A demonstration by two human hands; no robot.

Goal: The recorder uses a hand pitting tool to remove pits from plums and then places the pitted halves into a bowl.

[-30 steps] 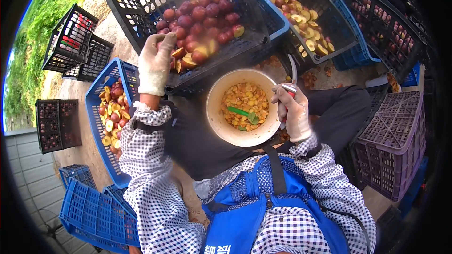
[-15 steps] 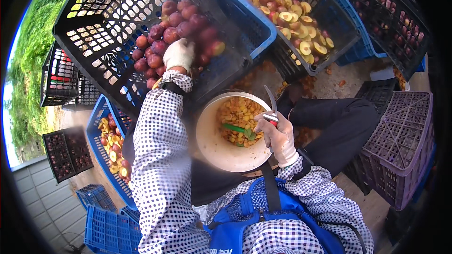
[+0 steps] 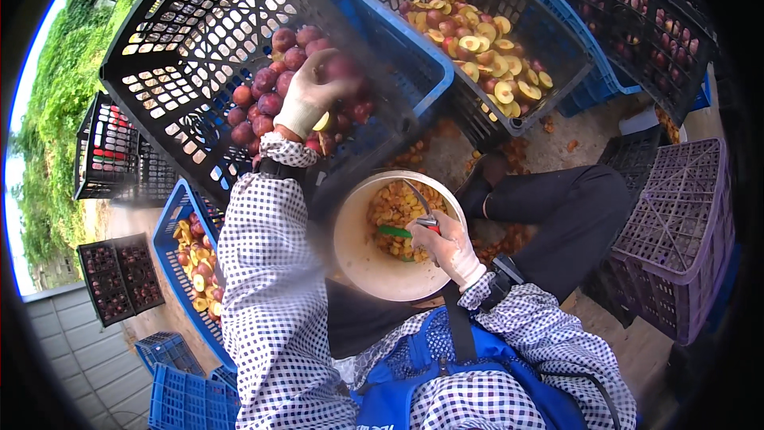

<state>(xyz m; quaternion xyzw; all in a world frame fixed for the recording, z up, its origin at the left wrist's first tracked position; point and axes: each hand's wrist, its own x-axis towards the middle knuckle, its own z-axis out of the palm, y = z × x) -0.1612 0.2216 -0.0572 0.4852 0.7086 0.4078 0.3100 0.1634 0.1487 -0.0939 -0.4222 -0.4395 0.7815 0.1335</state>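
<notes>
In a tilted black crate (image 3: 187, 99), my gloved left hand (image 3: 306, 99) curls its thumb and fingers round a dark red plum (image 3: 341, 68), slightly blurred. More whole plums (image 3: 267, 80) lie heaped beside and beneath it. My gloved right hand (image 3: 452, 248) is closed on the handle of a small knife (image 3: 419, 194) with a curved blade and some red on the grip. That hand is over the right side of a white bucket (image 3: 350, 259). Inside the bucket are orange-yellow fruit pieces or pits (image 3: 398, 205) and a green strip (image 3: 395, 232).
Halved plums fill a black crate (image 3: 569, 84) at the far right and a blue crate (image 3: 165, 253) on the left. An empty-looking blue crate (image 3: 436, 84) stands under the tilted one. Purple-grey crates (image 3: 676, 215) are stacked right. Orange scraps (image 3: 517, 150) litter the ground.
My left hand has lifted slightly and now has its fingers round a plum. My right hand has moved left and down with the knife, over the bucket. The view has shifted slightly.
</notes>
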